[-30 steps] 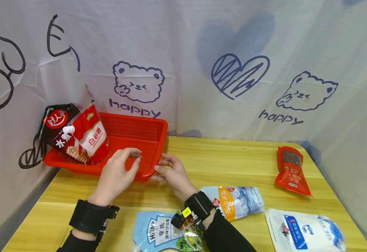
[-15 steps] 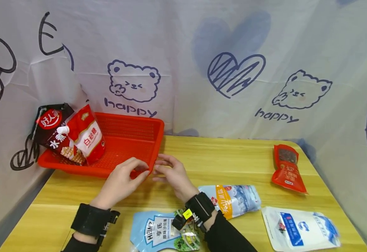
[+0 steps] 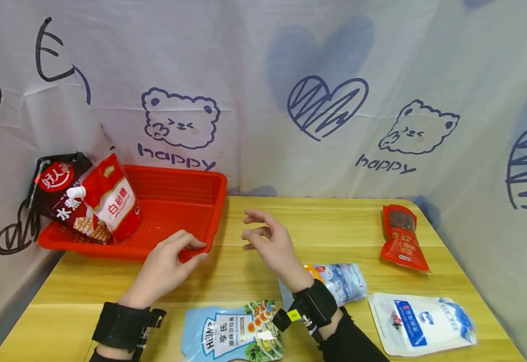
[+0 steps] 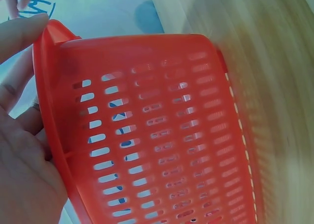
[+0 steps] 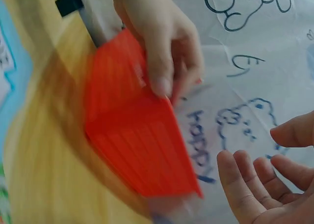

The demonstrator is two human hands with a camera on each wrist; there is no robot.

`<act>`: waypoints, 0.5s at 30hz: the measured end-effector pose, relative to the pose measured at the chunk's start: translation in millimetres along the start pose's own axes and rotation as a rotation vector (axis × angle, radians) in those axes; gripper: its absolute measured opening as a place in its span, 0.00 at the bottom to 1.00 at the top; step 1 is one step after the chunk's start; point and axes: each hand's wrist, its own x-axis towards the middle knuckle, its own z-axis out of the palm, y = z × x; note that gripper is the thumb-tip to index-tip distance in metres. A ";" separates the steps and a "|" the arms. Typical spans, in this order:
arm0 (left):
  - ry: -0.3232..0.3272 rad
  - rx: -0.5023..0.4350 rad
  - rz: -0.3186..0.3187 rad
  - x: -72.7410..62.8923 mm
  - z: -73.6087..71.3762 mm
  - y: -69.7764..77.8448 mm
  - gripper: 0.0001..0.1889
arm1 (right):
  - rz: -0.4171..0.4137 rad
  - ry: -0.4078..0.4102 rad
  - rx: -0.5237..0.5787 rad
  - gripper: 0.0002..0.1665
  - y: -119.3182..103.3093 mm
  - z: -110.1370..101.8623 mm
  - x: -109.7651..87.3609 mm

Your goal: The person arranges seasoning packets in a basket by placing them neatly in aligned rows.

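Note:
At the near right corner of the red plastic basket [image 3: 220,206], my left hand [image 3: 166,266] pinches the rim, thumb outside and fingers over the inside. The left wrist view shows the thumb right at the corner of the slotted basket wall [image 4: 147,101]. My right hand [image 3: 274,246] is held over the table to the right of the basket, fingers loosely bent around nothing; in the right wrist view that hand [image 5: 274,180] is apart from the basket. Inside the basket's left end lean a red and white sugar pouch [image 3: 114,201] and a black seasoning pouch [image 3: 60,186].
On the wooden table [image 3: 327,221] lie a light blue Heinz salad dressing pouch [image 3: 232,332], a blue and orange salt bag [image 3: 340,281] partly behind my right wrist, a white and blue bag [image 3: 422,324] and a red packet [image 3: 401,236]. A drawn-on white cloth [image 3: 254,141] hangs behind.
My right hand has left the basket's corner and moved right. My left hand has gone from hovering over the basket to pinching its near right rim. The head view has turned slightly right.

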 end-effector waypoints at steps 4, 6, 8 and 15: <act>0.021 0.016 0.025 -1.2 -0.1 0.0 0.09 | -0.097 0.076 -0.114 0.27 -7.8 -21.2 -7.5; 0.021 0.019 0.030 -1.2 -0.2 0.5 0.09 | -0.147 0.121 -0.170 0.27 -10.2 -32.4 -10.5; 0.016 0.017 0.029 -1.1 -0.2 1.2 0.09 | -0.189 0.162 -0.216 0.27 -13.0 -44.3 -13.7; -0.006 0.007 -0.003 -0.3 0.8 3.1 0.09 | -0.231 0.330 -0.407 0.27 -20.6 -93.0 -17.5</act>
